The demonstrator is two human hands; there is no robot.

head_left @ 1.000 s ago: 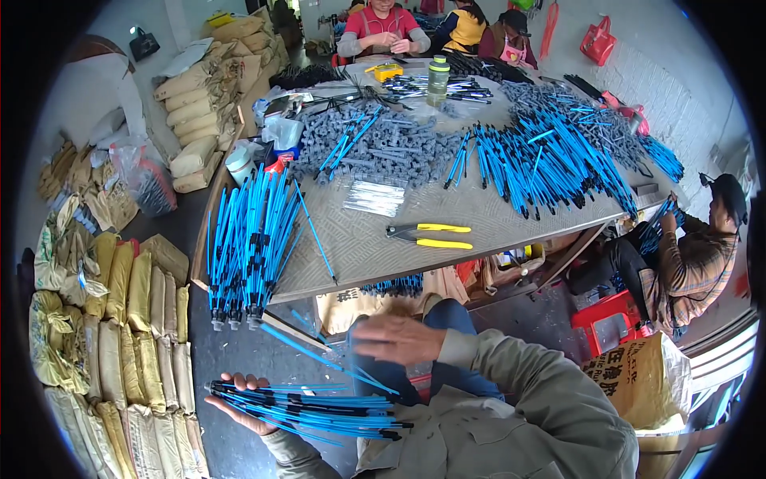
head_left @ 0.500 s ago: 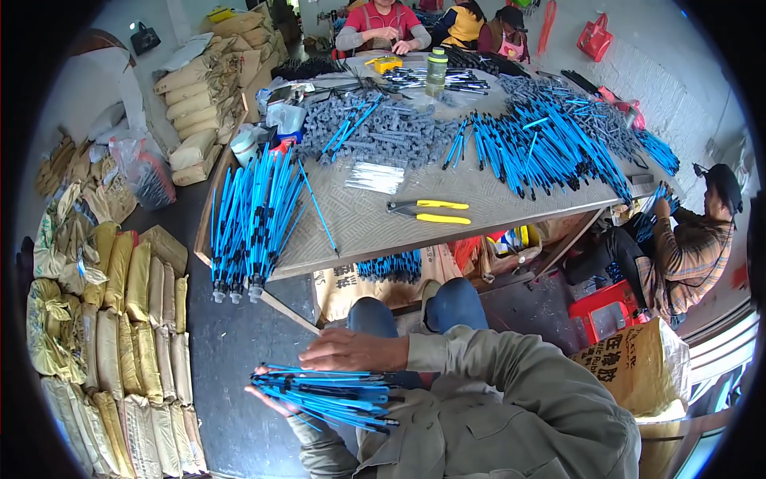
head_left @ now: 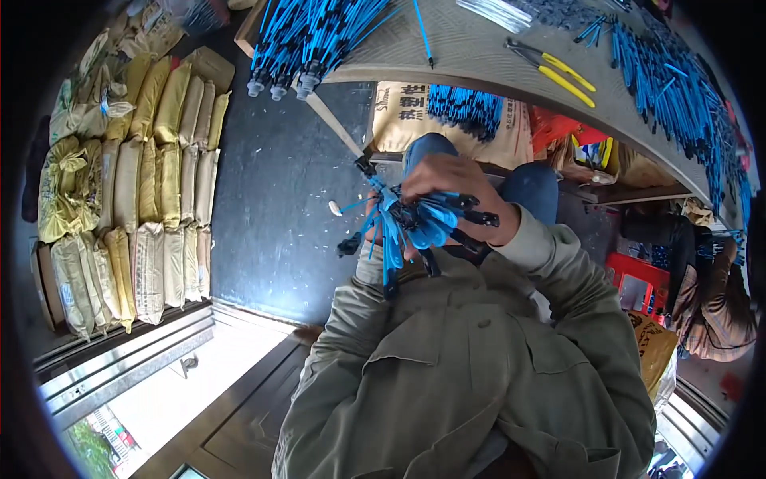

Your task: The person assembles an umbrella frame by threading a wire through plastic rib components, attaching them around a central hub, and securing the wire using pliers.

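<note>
Three rows of tan and yellowish sacks (head_left: 152,168) stand along the left of the dark, speckled floor (head_left: 267,184). To their right, thick blue bundles (head_left: 311,32) overhang the near left corner of the grey, patterned worktop (head_left: 471,48), with pale round ends projecting past the edge. A single blue rod (head_left: 424,36) points toward the near edge. Further right lie a packet of silvery strips (head_left: 495,13), yellow-handled pliers (head_left: 558,72) and, toward the right end, a spread blue pile (head_left: 670,72). Beneath the worktop, more blue pieces (head_left: 467,112) lie against a printed sack. At far right, a plaid-sleeved co-worker (head_left: 722,315) sits near a red plastic seat (head_left: 638,279).

Off the worktop, beyond its near edge and above the lap, is the bundle (head_left: 431,227): bright blue, slender pieces with black fittings, splayed like a fan, seen nearly end-on. The left hand (head_left: 372,215), mostly hidden behind it, holds it from the left; the right hand (head_left: 463,188), blurred, lays bent fingers over its upper side, and whether they grip cannot be told.
</note>
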